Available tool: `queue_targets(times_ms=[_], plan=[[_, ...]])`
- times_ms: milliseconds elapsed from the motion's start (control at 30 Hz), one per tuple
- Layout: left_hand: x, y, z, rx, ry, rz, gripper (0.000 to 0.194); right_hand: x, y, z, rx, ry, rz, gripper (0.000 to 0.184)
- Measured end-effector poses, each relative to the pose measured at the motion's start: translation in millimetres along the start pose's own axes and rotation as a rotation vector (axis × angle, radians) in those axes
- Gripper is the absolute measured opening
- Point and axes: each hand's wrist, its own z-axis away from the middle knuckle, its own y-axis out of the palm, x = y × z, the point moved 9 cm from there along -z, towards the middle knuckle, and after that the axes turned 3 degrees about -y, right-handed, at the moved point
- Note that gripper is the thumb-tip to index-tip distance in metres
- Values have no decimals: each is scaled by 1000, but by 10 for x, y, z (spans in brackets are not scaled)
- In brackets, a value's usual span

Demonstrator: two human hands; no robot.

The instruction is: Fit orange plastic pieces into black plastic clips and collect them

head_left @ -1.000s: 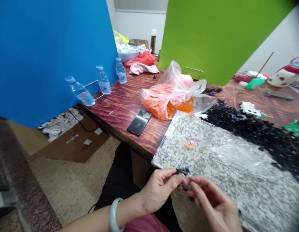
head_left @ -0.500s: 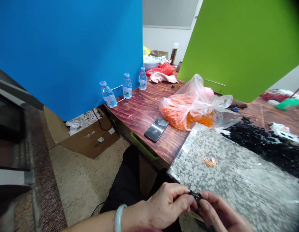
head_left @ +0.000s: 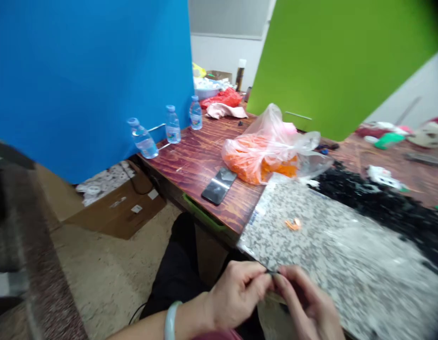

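Observation:
My left hand [head_left: 236, 290], with a pale bangle [head_left: 171, 321] on its wrist, pinches a small black part [head_left: 273, 272] between thumb and fingers. From the other side my right hand [head_left: 307, 302] grips the same part with thumb and forefinger. The piece is mostly hidden by the fingertips, so its kind cannot be made out. Both hands meet just off the near edge of a speckled grey slab [head_left: 286, 245]. On the slab lie small orange pieces [head_left: 293, 224], and behind it spreads a heap of black pieces [head_left: 367, 203].
A clear bag of orange pieces [head_left: 261, 158] and a phone [head_left: 219, 185] lie on the wooden table [head_left: 190, 165]. Three water bottles [head_left: 172, 127] stand by the blue panel [head_left: 98, 71]. A green panel [head_left: 332, 61] rises behind. A cardboard box [head_left: 113, 215] of white parts sits below left.
The view has swung to the right, so things sit further left. Both hands still pinch the black part, and their fingertips have come closer together.

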Motion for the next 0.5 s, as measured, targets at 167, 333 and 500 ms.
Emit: queue_targets(times_ms=[167, 333, 500], plan=[[282, 41, -90, 37, -148, 213, 31, 31, 7, -131, 95, 46, 15, 26], [349, 96, -159, 49, -267, 423, 34, -38, -180, -175, 76, 94, -66, 33], [283, 112, -159, 52, -308, 504, 35, -100, -229, -193, 73, 147, -148, 38]])
